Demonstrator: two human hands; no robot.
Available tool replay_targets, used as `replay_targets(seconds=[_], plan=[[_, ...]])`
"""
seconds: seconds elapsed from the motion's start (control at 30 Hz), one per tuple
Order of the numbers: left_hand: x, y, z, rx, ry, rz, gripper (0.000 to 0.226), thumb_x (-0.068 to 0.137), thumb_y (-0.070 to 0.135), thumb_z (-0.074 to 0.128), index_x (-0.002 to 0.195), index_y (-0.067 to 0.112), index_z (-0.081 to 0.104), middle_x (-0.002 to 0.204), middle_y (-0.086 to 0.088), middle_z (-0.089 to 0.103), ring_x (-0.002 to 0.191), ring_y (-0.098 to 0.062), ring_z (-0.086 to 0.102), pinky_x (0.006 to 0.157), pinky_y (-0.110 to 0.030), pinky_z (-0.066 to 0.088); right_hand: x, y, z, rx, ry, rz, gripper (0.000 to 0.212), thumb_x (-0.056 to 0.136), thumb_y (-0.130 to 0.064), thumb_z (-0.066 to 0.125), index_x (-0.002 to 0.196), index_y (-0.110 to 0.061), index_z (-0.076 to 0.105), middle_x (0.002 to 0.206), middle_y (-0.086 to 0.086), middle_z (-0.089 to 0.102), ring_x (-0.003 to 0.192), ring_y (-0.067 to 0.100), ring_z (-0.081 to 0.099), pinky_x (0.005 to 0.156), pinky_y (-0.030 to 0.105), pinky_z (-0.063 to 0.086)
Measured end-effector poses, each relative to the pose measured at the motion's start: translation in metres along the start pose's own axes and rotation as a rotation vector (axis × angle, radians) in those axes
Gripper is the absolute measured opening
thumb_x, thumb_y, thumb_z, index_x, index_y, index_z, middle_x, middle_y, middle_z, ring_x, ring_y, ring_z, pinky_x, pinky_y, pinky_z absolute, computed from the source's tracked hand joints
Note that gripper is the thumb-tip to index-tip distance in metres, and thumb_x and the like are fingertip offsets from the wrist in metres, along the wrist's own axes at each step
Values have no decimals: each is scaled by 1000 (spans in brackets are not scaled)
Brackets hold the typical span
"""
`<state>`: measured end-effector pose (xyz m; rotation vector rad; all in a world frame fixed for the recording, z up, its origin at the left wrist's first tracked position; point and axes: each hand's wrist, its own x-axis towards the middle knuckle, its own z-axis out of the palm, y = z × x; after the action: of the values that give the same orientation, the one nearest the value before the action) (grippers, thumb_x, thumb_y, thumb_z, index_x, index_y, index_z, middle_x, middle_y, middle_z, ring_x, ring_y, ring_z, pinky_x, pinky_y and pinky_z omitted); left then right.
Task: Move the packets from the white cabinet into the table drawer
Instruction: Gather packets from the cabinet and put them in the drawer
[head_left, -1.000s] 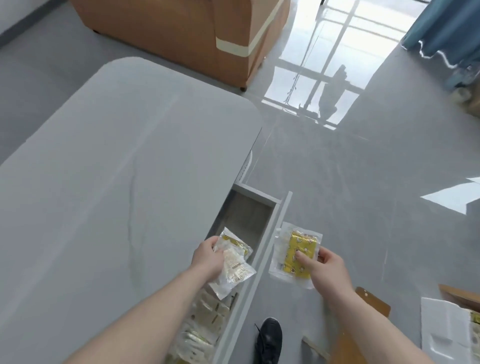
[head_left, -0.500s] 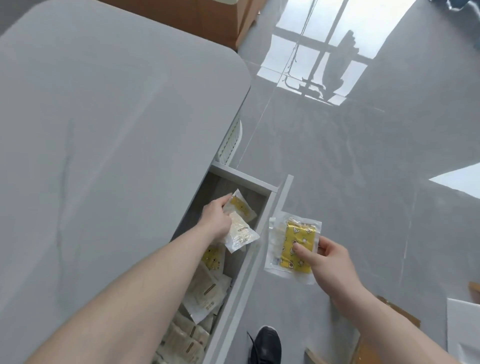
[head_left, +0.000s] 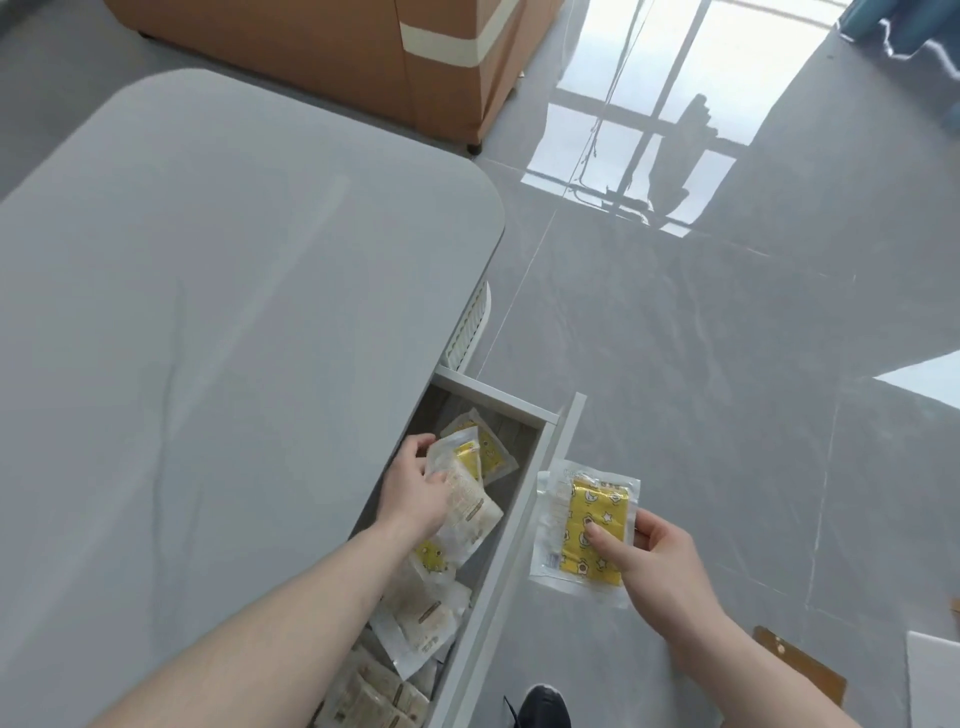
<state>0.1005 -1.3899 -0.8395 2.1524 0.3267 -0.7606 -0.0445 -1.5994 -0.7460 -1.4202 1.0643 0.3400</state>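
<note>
Left hand: inside the open drawer at about 7 o'clock of the view; fingers and thumb curled round the edge of a clear packet with a pale filling, which lies tilted on top of the others.
Right hand: outside the drawer at 5 o'clock, over the floor; thumb on the face and fingers behind a clear packet with a yellow star-printed insert, pinching it at its lower right; the packet is held nearly flat to the camera, just beside the drawer front, and whether it touches the front I cannot tell.
Drawer: pulled out from under the right edge of the bench; grey-white front panel running from 12 towards 6 o'clock; back wall visible at its far end.
Packets in the drawer: a loose overlapping heap along the whole length; one with yellow print lies at the far end, at 1 o'clock from the left hand, partly under the gripped one; more pale ones crowd the near end by the left forearm.
Bench: smooth grey top with a rounded corner, filling the left half of the view.
Floor: glossy grey tiles with a bright window reflection at 1 o'clock.
Brown cabinet: at 12 o'clock beyond the bench, standing on the floor.
Black shoe: at 6 o'clock, at the bottom edge.
</note>
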Motion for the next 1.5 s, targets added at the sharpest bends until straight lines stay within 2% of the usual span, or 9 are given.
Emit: replay_targets(seconds=[0.17, 0.27, 0.4, 0.57, 0.77, 1.1, 1.3, 1.4, 1.5], plan=[[22, 25, 17, -100, 52, -80, 38, 99, 4, 55, 132, 21, 53, 122, -5, 65, 103, -21, 64, 57, -19, 48, 8, -4, -3, 4, 15, -27, 10, 93, -17, 76, 101, -22, 79, 94, -5, 81, 90, 16, 78, 98, 47, 57], [35, 20, 32, -11, -6, -116, 65, 95, -2, 52, 152, 24, 37, 137, -8, 58, 119, -27, 59, 84, -33, 56, 13, 5, -2, -10, 9, -28, 10, 93, -19, 76, 101, -22, 79, 95, -6, 81, 91, 16, 78, 97, 46, 57], [35, 0, 39, 84, -22, -172, 90, 92, 8, 63, 163, 25, 11, 156, -8, 41, 146, -29, 38, 118, -47, 38, 15, 19, 1, -8, 10, -2, 11, 93, -17, 75, 102, -22, 79, 94, -7, 81, 90, 14, 78, 95, 43, 58], [19, -14, 37, 57, 34, -136, 87, 84, 7, 77, 154, 25, 29, 132, -1, 57, 130, -25, 54, 105, -44, 50, 6, 23, 3, -2, -8, 28, 13, 94, -15, 75, 104, -22, 78, 95, -6, 81, 90, 14, 78, 95, 43, 58], [20, 11, 27, -58, 40, -2, 51, 91, -3, 54, 135, 23, 53, 111, 2, 67, 110, -21, 63, 81, -28, 52, 6, 2, 2, -15, -15, -9, 12, 94, -15, 74, 103, -21, 78, 93, -7, 81, 88, 11, 78, 91, 37, 59], [26, 14, 40, -118, 59, -213, 81, 93, 7, 51, 163, 19, 11, 160, -9, 35, 147, -31, 34, 121, -44, 32, 24, -9, 8, -24, -33, -29, 11, 94, -14, 74, 101, -22, 78, 93, -7, 81, 87, 11, 78, 85, 30, 57], [25, 11, 59, -458, -31, -440, 44, 92, 6, 44, 136, 9, 45, 131, -14, 62, 105, -29, 65, 79, -33, 52, 30, -15, 11, -155, -44, -79, 11, 98, -19, 70, 102, -26, 78, 92, -13, 80, 85, 5, 77, 76, 23, 54], [26, 19, 60, -494, -95, -429, 40, 93, 6, 42, 133, 6, 49, 124, -16, 64, 84, -19, 60, 63, -27, 46, 41, -28, 13, -282, -23, -138, 12, 99, -23, 68, 101, -31, 76, 91, -20, 78, 85, 2, 75, 73, 22, 53], [8, 28, 45, -318, -107, -391, 48, 95, 8, 42, 143, 8, 42, 132, -10, 57, 104, -27, 57, 85, -33, 45, 55, -46, 24, -396, -22, -193, 13, 99, -22, 65, 101, -31, 74, 94, -15, 77, 90, 8, 73, 80, 28, 57]])
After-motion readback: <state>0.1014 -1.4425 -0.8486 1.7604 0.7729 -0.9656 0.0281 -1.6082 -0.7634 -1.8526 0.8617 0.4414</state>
